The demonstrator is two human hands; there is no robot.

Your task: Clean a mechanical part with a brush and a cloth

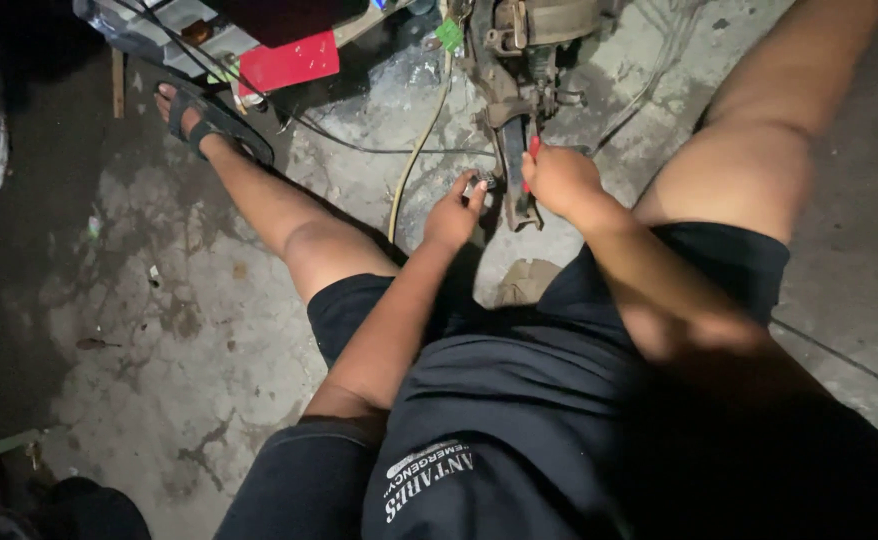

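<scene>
Head view: looking down a seated person's lap at two bare hands working on a greasy metal assembly on a concrete floor.

Left fingers: the left hand (456, 210) pinches a small grey metal part (475, 184) between thumb and fingertips, closed narrowly around it, just left of the assembly's lower arm. What the part is cannot be made out.

Right fingers: the right hand (559, 180) is curled shut around a red-handled tool (532, 150), only a sliver of red showing above the knuckles. It presses against the right side of the same lower arm, seemingly so the tool bears on the metal.

Landmark: the metal assembly (512, 95), dark and rusty, stands upright at top centre; its lower arm hangs down between the two hands, so each hand reaches it from its own side.

Legs: bare knees spread either side of the assembly, likely to keep it close. The left foot in a dark sandal (214, 120) lies far left of the assembly.

Floor: stained concrete floor (209, 330) spreads below and left of the assembly.

Nearby: a pale hose (414, 160) runs down just left of the assembly; a red flat box (289, 62) lies further left, near the sandal.

Clothing: dark shorts (519, 400) fill the foreground below the assembly.
</scene>
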